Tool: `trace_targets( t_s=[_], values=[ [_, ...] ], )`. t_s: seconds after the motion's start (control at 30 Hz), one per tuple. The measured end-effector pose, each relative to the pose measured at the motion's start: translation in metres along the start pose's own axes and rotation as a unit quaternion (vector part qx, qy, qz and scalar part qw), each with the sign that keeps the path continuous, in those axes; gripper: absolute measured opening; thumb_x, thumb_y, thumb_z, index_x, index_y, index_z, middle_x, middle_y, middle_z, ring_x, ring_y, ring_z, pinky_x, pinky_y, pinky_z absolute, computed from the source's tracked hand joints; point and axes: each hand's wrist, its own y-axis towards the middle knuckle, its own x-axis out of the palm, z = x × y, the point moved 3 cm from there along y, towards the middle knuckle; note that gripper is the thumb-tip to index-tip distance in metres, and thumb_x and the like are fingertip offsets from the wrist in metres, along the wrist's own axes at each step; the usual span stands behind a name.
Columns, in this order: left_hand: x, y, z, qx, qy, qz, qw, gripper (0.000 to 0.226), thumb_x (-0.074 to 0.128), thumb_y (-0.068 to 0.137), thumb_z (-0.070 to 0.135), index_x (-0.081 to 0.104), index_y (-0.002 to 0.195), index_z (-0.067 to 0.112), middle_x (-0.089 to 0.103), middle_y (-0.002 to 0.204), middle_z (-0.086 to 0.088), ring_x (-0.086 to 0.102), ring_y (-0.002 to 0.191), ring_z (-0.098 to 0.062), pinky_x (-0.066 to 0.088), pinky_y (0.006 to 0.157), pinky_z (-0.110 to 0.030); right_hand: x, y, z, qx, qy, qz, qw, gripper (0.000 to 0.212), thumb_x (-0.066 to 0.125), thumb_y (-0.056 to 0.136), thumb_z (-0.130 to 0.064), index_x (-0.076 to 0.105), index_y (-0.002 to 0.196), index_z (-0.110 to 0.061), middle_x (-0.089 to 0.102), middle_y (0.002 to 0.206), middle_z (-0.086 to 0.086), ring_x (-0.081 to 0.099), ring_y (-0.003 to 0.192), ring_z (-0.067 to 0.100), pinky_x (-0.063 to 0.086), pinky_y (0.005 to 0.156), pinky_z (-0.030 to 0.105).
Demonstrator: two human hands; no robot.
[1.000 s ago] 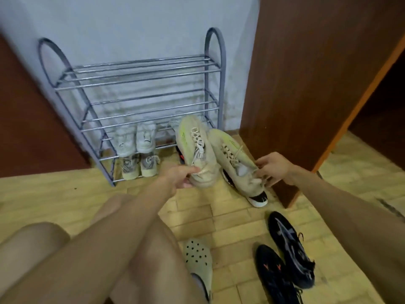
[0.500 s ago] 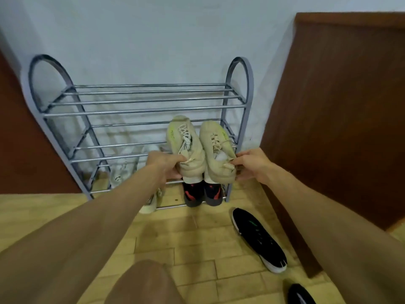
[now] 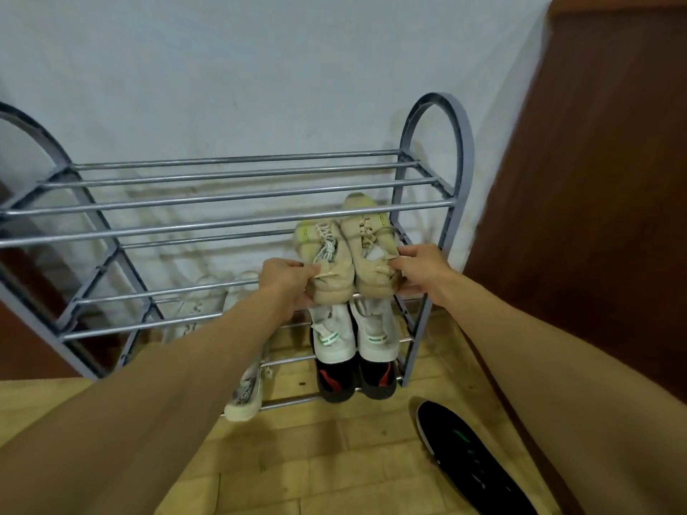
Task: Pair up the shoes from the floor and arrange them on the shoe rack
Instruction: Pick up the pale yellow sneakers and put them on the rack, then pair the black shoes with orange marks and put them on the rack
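A grey metal shoe rack with several tiers stands against the white wall. My left hand grips the heel of the left beige sneaker. The heel of the right beige sneaker is held in my right hand. Both sneakers lie side by side, toes toward the wall, on the second tier at the rack's right end. Below them sit a white pair and a black-and-red pair. A black shoe lies on the floor at the right.
Pale shoes sit on the lower tiers to the left, partly hidden by my left arm. A brown wooden panel stands close to the rack's right side. The floor is light wooden parquet.
The camera and both hands have moved closer to the rack. The beige pair has gone from in front of the rack onto the second tier, under the top bars.
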Motion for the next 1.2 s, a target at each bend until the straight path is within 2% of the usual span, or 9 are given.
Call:
trace_targets(
  t_s=[0.07,0.27,0.4,0.47,0.67,0.73,0.87,1.03,1.2],
  values=[
    [0.007,-0.001,0.004,-0.008,-0.001,-0.007,1.000,0.020,0.068,0.086,0.010,0.059,0.099,-0.001,0.061,0.083,-0.015,0.059,0.064,-0.021,0.053,0.043,-0.033,0.002,0.005,0.000,0.007,-0.009,-0.001,1.000,0.035,0.059,0.093,-0.009,0.060,0.128,-0.008,0.064,0.115,0.011,0.062,0.094,0.024,0.055,0.070,0.034],
    [0.005,-0.020,0.004,0.002,0.076,-0.016,0.997,0.042,0.064,0.089,0.028,0.057,0.119,-0.001,0.059,0.106,-0.012,0.054,0.095,-0.024,0.044,0.078,-0.034,-0.003,-0.007,-0.003,0.012,-0.080,0.028,0.996,0.032,0.048,0.096,-0.006,0.059,0.126,-0.004,0.057,0.122,0.013,0.056,0.102,0.027,0.055,0.089,0.040],
    [0.001,-0.063,0.016,0.000,-0.021,-0.026,0.999,0.051,0.066,0.087,0.027,0.051,0.130,0.003,0.056,0.118,-0.009,0.057,0.113,-0.030,0.050,0.095,-0.042,-0.021,-0.049,0.006,-0.037,-0.165,0.010,0.986,0.029,0.054,0.094,-0.015,0.064,0.120,-0.007,0.060,0.125,0.012,0.060,0.109,0.027,0.055,0.092,0.042],
    [0.008,-0.102,0.021,0.010,-0.058,-0.062,0.996,0.051,0.064,0.089,0.026,0.048,0.133,0.007,0.053,0.110,-0.006,0.058,0.112,-0.027,0.051,0.095,-0.038,-0.034,-0.082,0.017,-0.051,-0.232,-0.038,0.971,0.032,0.056,0.094,-0.018,0.062,0.124,-0.008,0.060,0.127,0.010,0.061,0.110,0.026,0.055,0.091,0.037],
    [0.045,-0.209,-0.035,0.055,0.181,-0.174,0.966,0.023,0.065,0.085,0.033,0.064,0.099,0.015,0.064,0.111,-0.007,0.060,0.097,-0.022,0.049,0.085,-0.033,-0.090,-0.179,0.085,-0.011,-0.302,-0.097,0.948,0.035,0.053,0.096,-0.019,0.059,0.130,-0.009,0.062,0.122,0.010,0.064,0.107,0.029,0.057,0.089,0.041],
    [0.058,-0.240,-0.065,0.060,0.258,-0.219,0.939,0.018,0.064,0.087,0.030,0.066,0.094,0.013,0.061,0.102,-0.007,0.057,0.094,-0.020,0.044,0.081,-0.031,-0.109,-0.207,0.118,0.019,-0.299,-0.111,0.948,0.038,0.052,0.097,-0.020,0.055,0.133,-0.008,0.063,0.111,0.004,0.066,0.096,0.023,0.058,0.082,0.035],
    [0.087,-0.291,-0.128,0.054,0.366,-0.315,0.874,0.020,0.064,0.087,0.033,0.072,0.098,0.019,0.062,0.122,0.000,0.059,0.112,-0.018,0.045,0.091,-0.027,-0.152,-0.264,0.199,0.101,-0.273,-0.104,0.951,0.036,0.051,0.098,-0.022,0.056,0.131,-0.006,0.059,0.103,0.003,0.060,0.084,0.015,0.052,0.066,0.020],
    [0.108,-0.341,-0.198,0.032,0.372,-0.363,0.854,0.007,0.064,0.085,0.033,0.069,0.089,0.029,0.065,0.098,0.011,0.061,0.098,-0.012,0.048,0.085,-0.026,-0.179,-0.324,0.310,0.214,-0.216,-0.076,0.949,0.034,0.054,0.096,-0.021,0.059,0.126,-0.006,0.062,0.116,0.016,0.062,0.108,0.032,0.053,0.083,0.036],
    [0.117,-0.377,-0.248,0.032,0.446,-0.405,0.798,0.030,0.066,0.082,0.037,0.070,0.108,0.022,0.064,0.106,0.008,0.058,0.101,-0.010,0.045,0.088,-0.024,-0.176,-0.376,0.408,0.307,-0.047,0.000,0.950,0.022,0.060,0.089,-0.013,0.064,0.104,0.003,0.058,0.090,0.013,0.057,0.072,0.020,0.055,0.087,0.043]
  ],
)
